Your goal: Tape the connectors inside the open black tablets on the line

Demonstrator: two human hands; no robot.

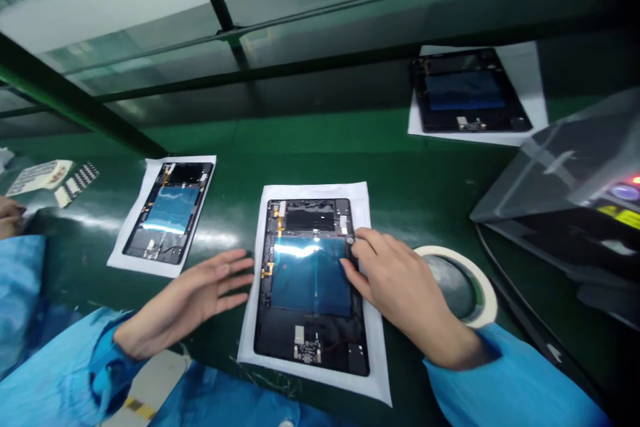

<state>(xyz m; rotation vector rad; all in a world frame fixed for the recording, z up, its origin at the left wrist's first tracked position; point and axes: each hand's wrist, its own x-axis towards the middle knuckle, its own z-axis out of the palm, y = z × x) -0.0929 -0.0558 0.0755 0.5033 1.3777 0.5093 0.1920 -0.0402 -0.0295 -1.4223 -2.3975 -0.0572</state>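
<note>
An opened tablet (310, 287) with a blue battery panel and bare circuit boards lies on a white sheet (256, 320) in front of me. My right hand (395, 280) rests on the tablet's right edge, fingers curled, the fingertips pressing near a small round part at the upper right of the blue panel. My left hand (200, 297) hovers flat just left of the white sheet, fingers stretched out, holding nothing.
A second opened tablet (167, 213) lies on paper to the left, a third (467, 90) at the back right. A roll of white tape (470, 280) sits by my right wrist. A grey machine (575, 193) fills the right. Another person's hand (9, 217) and sticker sheets (55, 180) are far left.
</note>
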